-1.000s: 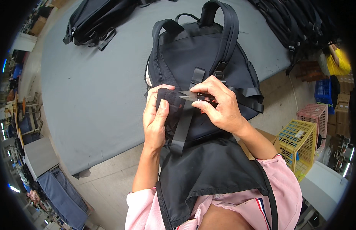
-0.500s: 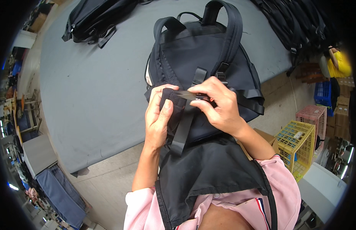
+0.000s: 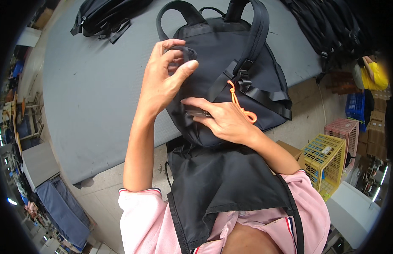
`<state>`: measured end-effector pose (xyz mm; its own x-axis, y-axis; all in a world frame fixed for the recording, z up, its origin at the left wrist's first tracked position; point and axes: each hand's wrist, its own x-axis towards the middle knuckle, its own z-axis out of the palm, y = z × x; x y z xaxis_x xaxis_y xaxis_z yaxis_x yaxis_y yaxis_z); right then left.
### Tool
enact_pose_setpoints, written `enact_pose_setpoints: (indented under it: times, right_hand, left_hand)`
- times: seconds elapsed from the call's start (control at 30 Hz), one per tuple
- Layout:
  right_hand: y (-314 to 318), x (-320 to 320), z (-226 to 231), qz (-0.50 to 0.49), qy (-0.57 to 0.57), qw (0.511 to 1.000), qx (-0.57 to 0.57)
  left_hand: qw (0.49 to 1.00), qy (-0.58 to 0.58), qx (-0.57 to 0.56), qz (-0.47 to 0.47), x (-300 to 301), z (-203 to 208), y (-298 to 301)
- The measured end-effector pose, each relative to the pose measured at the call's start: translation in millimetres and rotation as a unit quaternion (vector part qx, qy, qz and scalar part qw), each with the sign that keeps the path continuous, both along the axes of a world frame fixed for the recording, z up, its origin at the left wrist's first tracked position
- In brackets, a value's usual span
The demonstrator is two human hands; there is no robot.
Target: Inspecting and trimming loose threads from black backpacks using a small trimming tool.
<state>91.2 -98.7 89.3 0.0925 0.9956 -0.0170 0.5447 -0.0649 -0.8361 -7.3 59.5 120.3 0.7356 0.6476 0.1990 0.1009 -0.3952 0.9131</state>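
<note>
A black backpack [image 3: 224, 46] lies on the grey table, its shoulder straps facing up. My left hand [image 3: 162, 78] is raised over the bag's left side, its fingers curled round the blurred end of the left shoulder strap [image 3: 186, 53]. Lower down, my right hand [image 3: 226, 120] grips small dark thread snips [image 3: 198, 112], their blades partly hidden by blur and fingers. An orange cord [image 3: 234, 97] loops out above that hand and lies across the bag. Close by is the right strap's black buckle [image 3: 243, 75], with webbing running through it.
Another black bag [image 3: 105, 19] lies at the table's far left, and several more black bags [image 3: 327, 25] are heaped at the far right. Yellow [image 3: 325, 152], pink [image 3: 342, 127] and blue crates [image 3: 356, 106] stand at the right, near a person in yellow [image 3: 374, 75].
My left hand has moved up and away with the strap end. My right hand has dropped lower and left with the snips, turning palm down, and the orange cord now shows.
</note>
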Motion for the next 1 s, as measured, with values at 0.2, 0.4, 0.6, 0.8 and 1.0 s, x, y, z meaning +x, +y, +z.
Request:
enact_pose_setpoints:
  times: [0.2, 0.4, 0.6, 0.8, 1.0]
  right_hand:
    - [-14, 12, 2, -0.019, -0.152, 0.988, -0.027]
    - [-13, 7, -10, -0.081, 0.001, 0.991, 0.102]
    - [-10, 10, 5, -0.078, 0.087, 0.984, -0.138]
    - [-23, 14, 2, -0.124, 0.051, 0.989, -0.067]
    - [-15, 17, -6, -0.137, -0.092, 0.986, 0.000]
  left_hand:
    - [0.992, 0.055, -0.025, 0.113, -17, -46, 22]
    - [0.969, 0.179, -0.038, 0.165, -23, -72, 28]
    - [0.950, 0.252, 0.016, 0.184, -19, -70, 28]
    - [0.947, 0.292, -0.001, 0.134, -24, -66, 40]
    - [0.943, 0.063, 0.247, 0.214, -30, -26, 21]
